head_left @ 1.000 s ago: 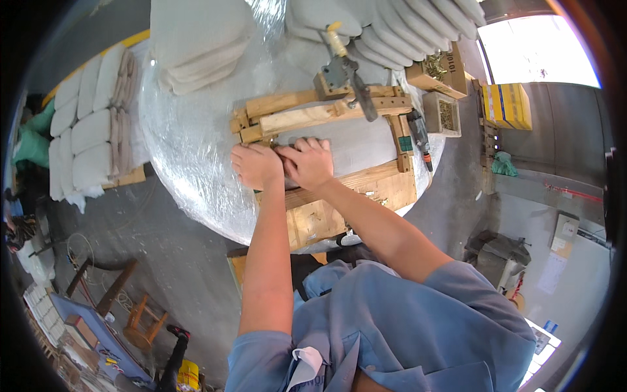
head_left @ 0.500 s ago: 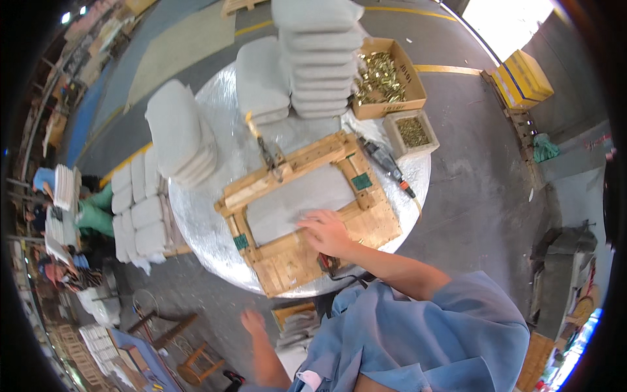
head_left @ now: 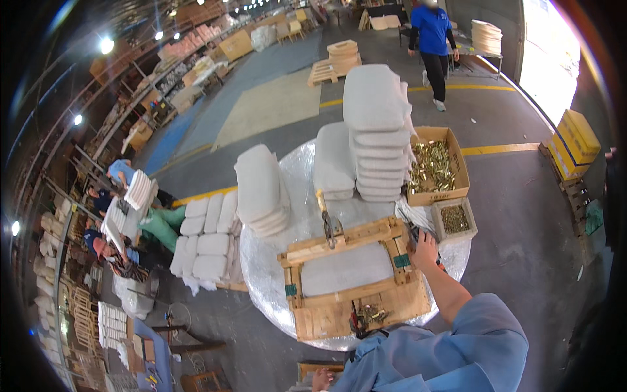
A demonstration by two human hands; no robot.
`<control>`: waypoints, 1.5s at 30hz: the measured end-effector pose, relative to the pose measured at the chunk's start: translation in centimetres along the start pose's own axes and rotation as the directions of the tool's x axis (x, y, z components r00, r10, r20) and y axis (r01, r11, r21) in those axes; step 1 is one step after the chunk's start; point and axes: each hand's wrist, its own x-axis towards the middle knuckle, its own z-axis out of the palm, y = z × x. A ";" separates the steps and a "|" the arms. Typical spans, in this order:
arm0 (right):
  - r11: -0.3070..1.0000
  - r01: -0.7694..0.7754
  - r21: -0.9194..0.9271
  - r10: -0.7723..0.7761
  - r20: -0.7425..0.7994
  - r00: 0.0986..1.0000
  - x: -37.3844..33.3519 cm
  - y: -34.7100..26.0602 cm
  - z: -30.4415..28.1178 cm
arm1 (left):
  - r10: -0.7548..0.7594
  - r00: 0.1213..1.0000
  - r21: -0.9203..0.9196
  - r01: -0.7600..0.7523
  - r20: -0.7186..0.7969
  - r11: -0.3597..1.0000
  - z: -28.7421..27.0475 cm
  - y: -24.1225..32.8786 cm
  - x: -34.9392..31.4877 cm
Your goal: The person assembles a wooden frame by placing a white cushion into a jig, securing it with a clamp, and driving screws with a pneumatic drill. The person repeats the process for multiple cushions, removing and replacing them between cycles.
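My right hand [head_left: 426,249] is on a corded power tool, seemingly an electric screwdriver [head_left: 441,266], at the right side of a wooden jig [head_left: 392,297]. The fingers bend over the tool and hide most of it. Inside the jig lies a light grey padded panel [head_left: 346,269]. A toggle clamp with a yellow handle [head_left: 325,212] stands on the jig's far rail. Small brass fittings [head_left: 372,315] are heaped on the near board beside a red-handled clamp [head_left: 356,321]. Low by my body, my left hand [head_left: 322,379] is partly cut off and its fingers are unclear.
Stacks of grey cushions [head_left: 379,144] stand along the far side of the foil-covered round table [head_left: 261,281]. At its right are a carton of brass fittings [head_left: 434,163] and a small box of screws [head_left: 456,220]. A person in blue [head_left: 432,39] walks beyond; others work at the left.
My right hand has left the padded panel and reached rightward to the power tool. The view has tilted up, showing more of the hall. My left hand sits lower, near the bottom edge.
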 end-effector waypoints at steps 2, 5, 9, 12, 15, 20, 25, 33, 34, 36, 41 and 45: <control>0.996 -0.039 -0.078 0.045 0.075 0.996 0.9 -0.5 -0.1 | 0.043 0.998 -0.049 -0.042 0.037 0.998 0.2 1.1 0.6; 0.984 -0.046 -0.171 0.069 0.131 0.989 2.8 1.0 -0.1 | 0.091 0.993 -0.056 -0.087 0.081 0.995 0.9 2.8 2.1; 0.997 -0.059 -0.041 0.066 0.207 0.976 4.3 2.2 -1.2 | 0.116 0.988 0.002 -0.117 0.097 0.993 2.9 4.8 3.5; 0.999 -0.030 0.024 0.026 0.164 0.986 2.1 2.6 -2.1 | 0.132 0.987 0.050 -0.138 0.095 0.989 3.4 4.9 3.5; 0.988 -0.004 0.153 0.001 0.018 1.000 -0.9 4.1 -2.6 | 0.177 0.978 0.127 -0.191 0.113 0.973 3.4 5.9 3.8; 0.920 -0.037 0.390 0.043 -0.006 0.999 -9.3 3.0 -6.9 | 0.225 0.972 0.310 -0.235 0.070 0.921 4.0 8.7 0.6; 0.865 0.048 0.500 -0.077 0.037 0.996 -17.2 0.9 -10.1 | 0.410 0.900 0.303 -0.436 0.150 0.847 8.2 14.1 0.0; 0.765 0.298 0.570 -0.533 0.302 0.790 -20.7 -2.8 -15.4 | 0.292 0.813 -0.065 -0.302 0.504 0.951 18.1 27.2 -5.6; 0.743 0.355 0.567 -0.587 0.297 0.753 -20.8 -2.9 -14.8 | 0.260 0.808 -0.010 -0.300 0.529 0.954 18.8 27.4 -4.8; 0.683 0.472 0.558 -0.691 0.283 0.665 -20.3 -3.0 -13.5 | 0.254 0.821 -0.024 -0.282 0.511 0.959 19.8 27.9 -5.0; 0.539 0.650 0.536 -0.841 0.290 0.458 -19.4 -4.4 -11.9 | 0.290 0.887 -0.331 -0.169 0.360 0.929 19.2 27.9 -8.2; 0.451 0.609 0.653 -0.889 0.263 0.376 -18.1 -7.1 -12.7 | 0.288 0.930 -0.522 -0.132 0.230 0.843 17.8 25.6 -9.2</control>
